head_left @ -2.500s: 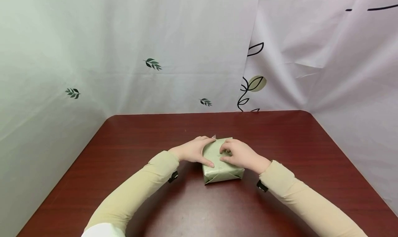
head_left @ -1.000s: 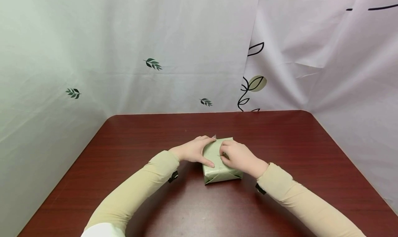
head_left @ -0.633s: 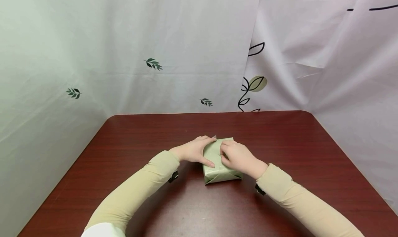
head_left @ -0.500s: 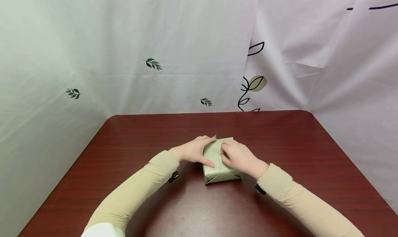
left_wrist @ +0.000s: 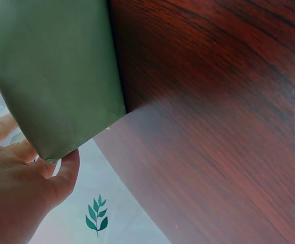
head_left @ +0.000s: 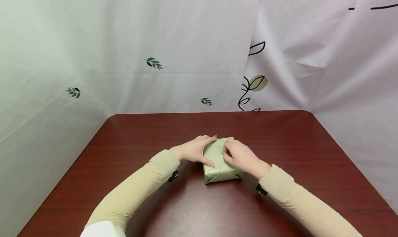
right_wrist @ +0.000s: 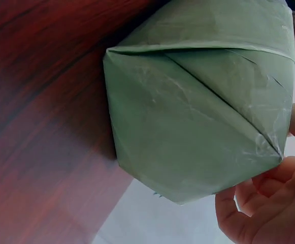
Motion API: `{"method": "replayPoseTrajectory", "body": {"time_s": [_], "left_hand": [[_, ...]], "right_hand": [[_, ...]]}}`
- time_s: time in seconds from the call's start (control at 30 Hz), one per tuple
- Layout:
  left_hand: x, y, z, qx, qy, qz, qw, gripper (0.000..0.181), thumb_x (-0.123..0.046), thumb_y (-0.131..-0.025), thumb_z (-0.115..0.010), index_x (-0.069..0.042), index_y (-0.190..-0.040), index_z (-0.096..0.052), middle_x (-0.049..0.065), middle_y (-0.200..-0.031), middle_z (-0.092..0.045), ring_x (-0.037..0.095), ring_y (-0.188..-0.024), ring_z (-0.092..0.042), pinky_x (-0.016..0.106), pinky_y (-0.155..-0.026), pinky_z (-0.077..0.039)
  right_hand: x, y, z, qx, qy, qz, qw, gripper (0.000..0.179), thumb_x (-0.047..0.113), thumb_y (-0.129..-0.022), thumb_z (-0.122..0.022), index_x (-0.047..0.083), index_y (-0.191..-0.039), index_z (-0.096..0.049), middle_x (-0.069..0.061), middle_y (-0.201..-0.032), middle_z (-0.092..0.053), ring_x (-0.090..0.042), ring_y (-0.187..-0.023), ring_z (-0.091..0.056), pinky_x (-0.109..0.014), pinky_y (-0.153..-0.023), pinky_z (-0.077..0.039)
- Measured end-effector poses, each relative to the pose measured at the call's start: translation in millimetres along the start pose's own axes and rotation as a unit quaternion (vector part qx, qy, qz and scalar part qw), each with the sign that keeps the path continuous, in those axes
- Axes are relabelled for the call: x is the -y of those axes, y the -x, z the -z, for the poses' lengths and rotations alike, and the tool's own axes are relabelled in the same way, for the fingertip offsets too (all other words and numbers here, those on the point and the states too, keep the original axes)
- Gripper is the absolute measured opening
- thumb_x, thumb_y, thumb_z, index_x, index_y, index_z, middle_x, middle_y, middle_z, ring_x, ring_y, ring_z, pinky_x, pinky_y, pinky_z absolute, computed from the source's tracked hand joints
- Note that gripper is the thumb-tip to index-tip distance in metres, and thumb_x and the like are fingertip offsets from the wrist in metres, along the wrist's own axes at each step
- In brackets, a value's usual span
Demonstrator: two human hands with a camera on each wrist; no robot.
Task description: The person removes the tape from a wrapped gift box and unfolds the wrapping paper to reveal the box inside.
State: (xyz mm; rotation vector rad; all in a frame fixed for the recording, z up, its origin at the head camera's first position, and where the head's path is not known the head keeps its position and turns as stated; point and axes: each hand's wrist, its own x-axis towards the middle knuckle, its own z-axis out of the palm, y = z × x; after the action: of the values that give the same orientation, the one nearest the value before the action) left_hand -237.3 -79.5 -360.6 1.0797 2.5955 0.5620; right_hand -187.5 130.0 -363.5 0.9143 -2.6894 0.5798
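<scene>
A package wrapped in pale green paper lies on the dark red-brown table, its near end showing diagonal folds. My left hand rests across its left side, thumb and fingers spread, with the thumb on the top near the front. In the left wrist view, fingers touch the package's edge. My right hand is over the right part of the top, fingers curled and thumb close to them. Clear tape shines on the folded end in the right wrist view. I cannot tell whether the right fingertips pinch anything.
The wooden table extends around the package on all sides. White cloth with leaf prints hangs behind it and along both sides. A small clear tip sticks up at the package's far left corner.
My right hand has shifted slightly to the right over the package's top, and a gap now shows between its thumb and fingers. Left hand and package stay in place.
</scene>
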Motion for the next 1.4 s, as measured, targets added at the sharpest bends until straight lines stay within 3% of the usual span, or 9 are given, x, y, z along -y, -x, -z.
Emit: {"method": "replayPoseTrajectory", "body": {"time_s": [0.53, 1.1, 1.23, 1.4], "left_hand": [[0.7, -1.2, 0.9, 0.0, 0.0, 0.0, 1.0, 0.097, -0.045, -0.073, -0.079, -0.004, -0.147, -0.031, 0.011, -0.141, -0.041, 0.025, -0.129, -0.038, 0.038, -0.106, -0.035], [-1.0, -1.0, -0.3, 0.0, 0.0, -0.003, 1.0, 0.096, -0.045, -0.073, -0.079, -0.003, -0.146, -0.031, 0.012, -0.14, -0.042, 0.027, -0.129, -0.038, 0.04, -0.105, -0.035], [-0.2, -1.2, -0.8, 0.0, -0.001, -0.003, 1.0, 0.096, -0.046, -0.073, -0.078, -0.004, -0.146, -0.031, 0.012, -0.141, -0.042, 0.027, -0.129, -0.038, 0.039, -0.106, -0.035], [0.1, 0.1, -0.3, 0.002, -0.001, -0.001, 1.0, 0.096, -0.044, -0.073, -0.079, -0.004, -0.147, -0.031, 0.012, -0.141, -0.042, 0.027, -0.131, -0.037, 0.04, -0.107, -0.034]], "right_hand": [[-11.5, 2.2, 1.6, -0.035, -0.098, -0.06, 0.9928, 0.013, 0.0, -0.077, -0.06, 0.011, -0.072, -0.055, 0.001, -0.075, -0.051, -0.01, -0.07, -0.048, -0.024, -0.064, -0.042], [-19.0, 9.6, 2.9, -0.056, -0.131, -0.117, 0.983, 0.009, 0.0, -0.079, -0.058, 0.008, -0.076, -0.059, -0.001, -0.078, -0.054, -0.01, -0.071, -0.05, -0.022, -0.064, -0.042], [-23.0, 11.9, 6.6, -0.061, -0.144, -0.15, 0.9763, 0.006, 0.001, -0.081, -0.057, 0.006, -0.079, -0.06, -0.003, -0.08, -0.057, -0.012, -0.071, -0.048, -0.023, -0.063, -0.04], [-29.0, 16.1, 12.5, -0.047, -0.192, -0.199, 0.9597, 0.008, 0.003, -0.086, -0.053, 0.003, -0.083, -0.061, -0.007, -0.083, -0.065, -0.011, -0.069, -0.054, -0.023, -0.062, -0.041]]}}
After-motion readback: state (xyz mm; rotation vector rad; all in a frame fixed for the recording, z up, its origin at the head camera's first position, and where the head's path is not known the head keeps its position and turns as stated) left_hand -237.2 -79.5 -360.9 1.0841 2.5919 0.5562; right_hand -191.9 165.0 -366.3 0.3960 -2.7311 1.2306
